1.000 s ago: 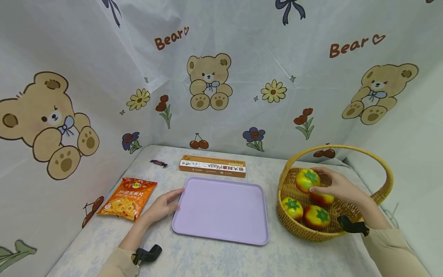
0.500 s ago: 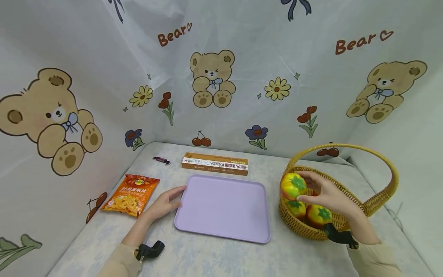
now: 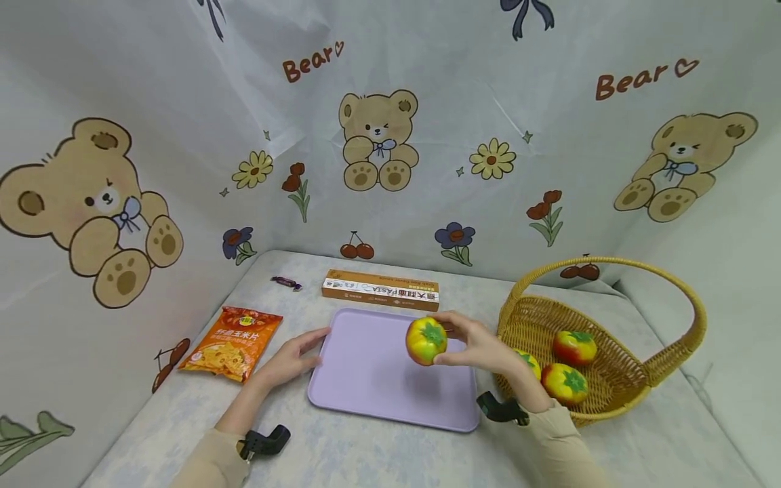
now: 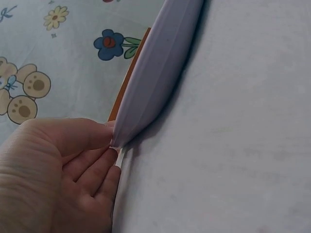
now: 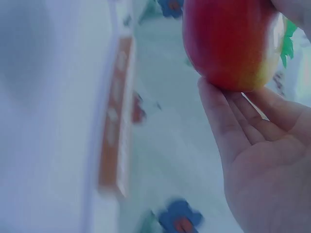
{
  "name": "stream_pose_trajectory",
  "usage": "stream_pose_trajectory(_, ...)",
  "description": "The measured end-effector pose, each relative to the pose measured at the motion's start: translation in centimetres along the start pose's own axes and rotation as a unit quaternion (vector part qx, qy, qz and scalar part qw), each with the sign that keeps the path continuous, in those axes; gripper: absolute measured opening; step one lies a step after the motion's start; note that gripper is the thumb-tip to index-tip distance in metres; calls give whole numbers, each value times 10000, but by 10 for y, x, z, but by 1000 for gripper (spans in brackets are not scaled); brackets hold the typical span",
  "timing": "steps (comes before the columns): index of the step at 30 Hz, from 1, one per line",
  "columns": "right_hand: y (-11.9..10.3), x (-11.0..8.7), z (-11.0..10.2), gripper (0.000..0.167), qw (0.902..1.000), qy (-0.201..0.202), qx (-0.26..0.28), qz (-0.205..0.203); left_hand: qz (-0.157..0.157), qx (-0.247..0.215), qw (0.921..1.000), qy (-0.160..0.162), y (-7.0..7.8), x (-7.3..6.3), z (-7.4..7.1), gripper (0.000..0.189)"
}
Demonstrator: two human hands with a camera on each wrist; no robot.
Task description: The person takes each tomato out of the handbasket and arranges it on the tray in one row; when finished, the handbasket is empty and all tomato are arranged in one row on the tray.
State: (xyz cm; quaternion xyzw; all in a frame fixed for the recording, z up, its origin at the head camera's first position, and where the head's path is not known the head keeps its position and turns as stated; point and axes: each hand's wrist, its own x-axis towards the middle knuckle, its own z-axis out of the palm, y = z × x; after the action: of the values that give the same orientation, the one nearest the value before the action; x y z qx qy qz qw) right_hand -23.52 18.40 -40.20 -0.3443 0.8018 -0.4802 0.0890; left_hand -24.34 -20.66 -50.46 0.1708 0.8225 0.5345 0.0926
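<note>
A yellow-red toy persimmon (image 3: 426, 340) with a green leafy top is held between the thumb and fingers of my right hand (image 3: 470, 342), above the right part of the purple tray (image 3: 372, 366). The right wrist view shows the persimmon's red underside (image 5: 228, 43) against the fingertips. At the tray's left rim, my left hand (image 3: 289, 359) rests with thumb and fingers spread apart, touching the edge. In the left wrist view, those fingertips (image 4: 112, 154) meet the tray's side (image 4: 155, 77). More persimmons (image 3: 575, 347) lie in the wicker basket (image 3: 610, 390), one partly behind my right forearm.
Behind the tray lies a long pasta box (image 3: 379, 290). An orange snack bag (image 3: 233, 344) lies left of my left hand, with a small wrapped candy (image 3: 285, 283) farther back. The basket's tall handle (image 3: 610, 260) arches up at the right. A bear-printed cloth stands behind.
My right hand has lifted the persimmon out of the basket and carried it left over the tray. The left hand stays at the tray's rim.
</note>
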Motion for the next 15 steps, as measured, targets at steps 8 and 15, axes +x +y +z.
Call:
stream_pose_trajectory(8, 21, 54, 46, 67, 9972, -467, 559, 165, 114, 100, 9999, -55, 2, -2, 3, 56)
stream_pose_trajectory(15, 31, 89, 76, 65, 9931, -786, 810, 331, 329, 174, 9990, -242, 0, -2, -3, 56)
